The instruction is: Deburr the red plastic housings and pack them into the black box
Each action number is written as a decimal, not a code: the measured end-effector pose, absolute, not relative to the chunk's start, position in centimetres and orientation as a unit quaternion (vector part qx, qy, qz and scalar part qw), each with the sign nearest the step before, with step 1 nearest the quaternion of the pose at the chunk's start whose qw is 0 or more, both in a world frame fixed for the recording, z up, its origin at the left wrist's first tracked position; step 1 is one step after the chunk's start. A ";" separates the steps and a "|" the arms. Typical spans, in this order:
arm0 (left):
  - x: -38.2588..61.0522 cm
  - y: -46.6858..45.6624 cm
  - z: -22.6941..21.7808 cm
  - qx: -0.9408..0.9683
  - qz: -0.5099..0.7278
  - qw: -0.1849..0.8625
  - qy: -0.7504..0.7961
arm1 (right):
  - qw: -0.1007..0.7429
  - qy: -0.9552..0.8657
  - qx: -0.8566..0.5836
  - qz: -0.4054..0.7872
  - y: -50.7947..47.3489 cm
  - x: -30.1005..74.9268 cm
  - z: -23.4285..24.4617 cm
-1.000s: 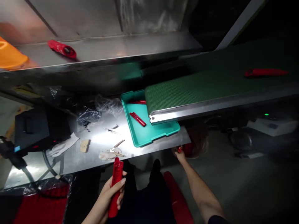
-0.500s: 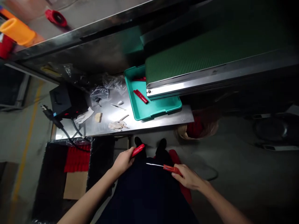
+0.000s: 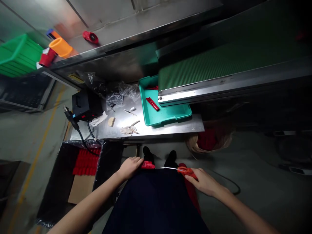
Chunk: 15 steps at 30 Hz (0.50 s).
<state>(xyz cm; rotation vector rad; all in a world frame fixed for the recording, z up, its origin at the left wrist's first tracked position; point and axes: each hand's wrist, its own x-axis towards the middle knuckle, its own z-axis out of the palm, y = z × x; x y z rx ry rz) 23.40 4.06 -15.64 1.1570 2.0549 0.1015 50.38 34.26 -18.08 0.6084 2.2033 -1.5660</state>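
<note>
Leftmost, a black bin (image 3: 107, 152) lined with clear plastic holds rows of red pieces (image 3: 86, 161) above a cardboard sheet (image 3: 80, 188); on the steel bench (image 3: 185, 125) lie a black control box (image 3: 84, 104), a white glove (image 3: 98, 119) and crumpled plastic film (image 3: 119, 92); a teal tray (image 3: 170, 116) sits partly under the end of a green conveyor belt (image 3: 207, 73), with a red part (image 3: 152, 104) inside it. Below the bench edge, the left hand (image 3: 129, 168) is clamped around a short red piece (image 3: 148, 165) over the person's dark lap; the right hand (image 3: 202, 182) is clamped on a red-handled tool (image 3: 185, 172), its thin metal shaft pointing left, well apart from the other hand; farther right, a brown sack (image 3: 192, 144) sits on the floor.
</note>
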 end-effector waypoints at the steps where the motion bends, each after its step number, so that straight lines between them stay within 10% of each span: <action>1: 23.2 4.0 -15.6 0.453 0.052 0.381 0.804 | 0.180 0.778 0.219 -0.561 34.4 50.4 -18.2; 15: 23.1 7.5 -12.8 0.010 0.480 0.314 0.819 | -0.093 0.634 0.434 -0.633 32.3 51.0 -27.1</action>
